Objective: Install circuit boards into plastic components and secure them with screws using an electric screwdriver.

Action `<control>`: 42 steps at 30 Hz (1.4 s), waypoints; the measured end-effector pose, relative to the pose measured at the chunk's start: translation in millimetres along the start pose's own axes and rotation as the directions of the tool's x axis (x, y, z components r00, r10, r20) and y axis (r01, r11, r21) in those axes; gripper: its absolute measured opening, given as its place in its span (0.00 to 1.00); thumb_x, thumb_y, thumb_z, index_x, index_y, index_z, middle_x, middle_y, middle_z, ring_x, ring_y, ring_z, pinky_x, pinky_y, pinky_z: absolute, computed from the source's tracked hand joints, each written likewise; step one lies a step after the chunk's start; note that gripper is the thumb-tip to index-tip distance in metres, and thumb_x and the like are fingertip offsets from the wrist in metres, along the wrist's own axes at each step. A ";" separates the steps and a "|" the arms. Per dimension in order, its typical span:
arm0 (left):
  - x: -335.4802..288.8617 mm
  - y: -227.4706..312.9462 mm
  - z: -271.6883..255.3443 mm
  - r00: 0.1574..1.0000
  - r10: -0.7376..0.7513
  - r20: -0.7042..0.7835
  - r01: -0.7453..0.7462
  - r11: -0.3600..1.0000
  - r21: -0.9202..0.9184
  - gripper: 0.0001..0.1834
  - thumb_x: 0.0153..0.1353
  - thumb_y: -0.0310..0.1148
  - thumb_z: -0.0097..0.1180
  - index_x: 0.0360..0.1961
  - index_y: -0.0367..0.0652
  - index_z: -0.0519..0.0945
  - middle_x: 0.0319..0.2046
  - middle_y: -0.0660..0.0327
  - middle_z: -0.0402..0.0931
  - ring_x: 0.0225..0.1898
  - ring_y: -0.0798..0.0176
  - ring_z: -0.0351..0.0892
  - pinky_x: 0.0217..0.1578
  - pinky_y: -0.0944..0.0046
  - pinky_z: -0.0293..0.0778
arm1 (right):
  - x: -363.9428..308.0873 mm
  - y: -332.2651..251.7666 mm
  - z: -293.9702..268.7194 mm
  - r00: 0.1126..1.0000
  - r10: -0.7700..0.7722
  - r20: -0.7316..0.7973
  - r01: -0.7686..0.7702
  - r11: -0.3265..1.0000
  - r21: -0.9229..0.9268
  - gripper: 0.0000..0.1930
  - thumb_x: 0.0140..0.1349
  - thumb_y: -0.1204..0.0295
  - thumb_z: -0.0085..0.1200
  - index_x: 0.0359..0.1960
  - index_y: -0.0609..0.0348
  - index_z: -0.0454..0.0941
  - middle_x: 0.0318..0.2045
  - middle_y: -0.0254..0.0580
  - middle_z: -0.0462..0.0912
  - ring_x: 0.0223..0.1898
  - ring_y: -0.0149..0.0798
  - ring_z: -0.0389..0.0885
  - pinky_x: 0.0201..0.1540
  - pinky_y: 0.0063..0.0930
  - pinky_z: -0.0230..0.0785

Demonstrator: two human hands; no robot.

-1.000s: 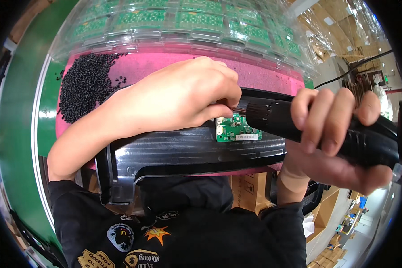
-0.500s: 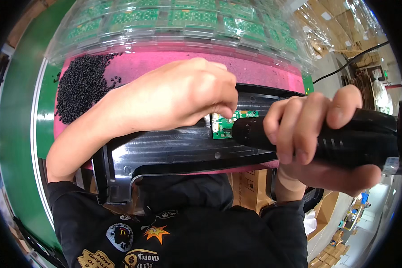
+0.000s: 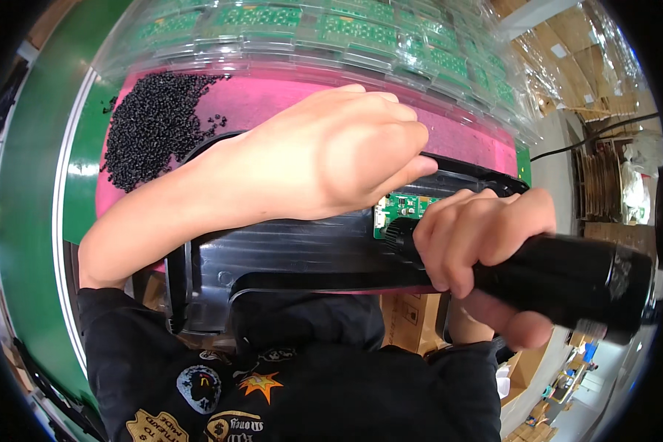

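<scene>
My right hand (image 3: 479,239) is wrapped round a black electric screwdriver (image 3: 586,283), which lies slanted with its ribbed nose over a green circuit board (image 3: 407,204). The nose and my fingers hide part of the board, and the bit's tip does not show. The board sits inside a long black plastic housing (image 3: 302,254) with raised edges. Above the housing, just left of the board, my left hand (image 3: 372,151) is closed with its thumb against the curled fingers. Whatever it may hold is hidden from view.
Small black screws (image 3: 151,129) lie heaped on the pink mat (image 3: 265,96) at the far left. Clear plastic trays (image 3: 331,48) of green circuit boards stand behind it. A black cable (image 3: 597,136) runs at the right, near stacked cardboard (image 3: 600,184).
My left hand has shifted right, its thumb now more extended. The screwdriver has tilted, its rear end lower, and its nose covers more of the board's lower edge. The whole view has shifted slightly.
</scene>
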State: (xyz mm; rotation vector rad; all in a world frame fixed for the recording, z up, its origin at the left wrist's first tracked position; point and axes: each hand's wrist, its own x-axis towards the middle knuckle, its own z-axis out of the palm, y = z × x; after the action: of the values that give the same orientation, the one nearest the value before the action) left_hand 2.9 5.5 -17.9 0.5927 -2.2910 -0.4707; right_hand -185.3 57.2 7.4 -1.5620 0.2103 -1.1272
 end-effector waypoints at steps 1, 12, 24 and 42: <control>-1.1 -1.8 -3.4 0.996 -0.025 0.087 0.026 1.000 -0.009 0.13 0.62 0.34 0.57 0.28 0.37 0.69 0.24 0.53 0.68 0.32 0.45 0.70 0.32 0.52 0.66 | 0.2 -1.1 3.7 0.999 0.041 -0.026 -0.042 0.999 -0.024 0.33 0.48 0.40 0.67 0.37 0.52 0.65 0.16 0.30 0.73 0.13 0.30 0.70 0.18 0.24 0.62; -3.2 -8.0 -7.1 0.966 0.104 0.238 -0.098 0.995 -0.038 0.11 0.51 0.30 0.64 0.32 0.39 0.75 0.29 0.59 0.75 0.36 0.51 0.74 0.36 0.54 0.69 | -2.5 -13.9 8.6 0.959 -0.157 -0.234 0.154 0.988 -0.031 0.33 0.50 0.37 0.63 0.39 0.51 0.65 0.16 0.26 0.74 0.13 0.28 0.71 0.21 0.24 0.65; 7.2 11.1 -10.1 0.950 -0.122 0.287 0.252 0.842 -0.476 0.10 0.47 0.24 0.69 0.30 0.34 0.81 0.25 0.58 0.81 0.31 0.58 0.81 0.33 0.62 0.75 | -3.9 -34.0 9.2 0.783 -0.448 -0.432 0.548 0.825 0.138 0.23 0.51 0.52 0.64 0.37 0.52 0.68 0.16 0.25 0.75 0.14 0.24 0.72 0.26 0.21 0.67; 10.2 1.8 -9.5 0.965 -0.146 0.219 0.144 0.989 0.025 0.14 0.50 0.24 0.65 0.39 0.36 0.78 0.38 0.55 0.77 0.44 0.52 0.76 0.46 0.57 0.72 | -43.7 -31.1 -48.5 0.898 -0.082 -0.433 0.038 0.993 -0.109 0.31 0.58 0.37 0.52 0.39 0.55 0.65 0.15 0.29 0.69 0.11 0.28 0.66 0.21 0.24 0.60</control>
State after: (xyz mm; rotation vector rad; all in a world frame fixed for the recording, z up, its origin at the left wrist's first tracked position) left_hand 2.6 0.0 -5.0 0.7489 -2.4704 -0.6241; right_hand -257.1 64.4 5.2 -1.3875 0.5284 -1.5310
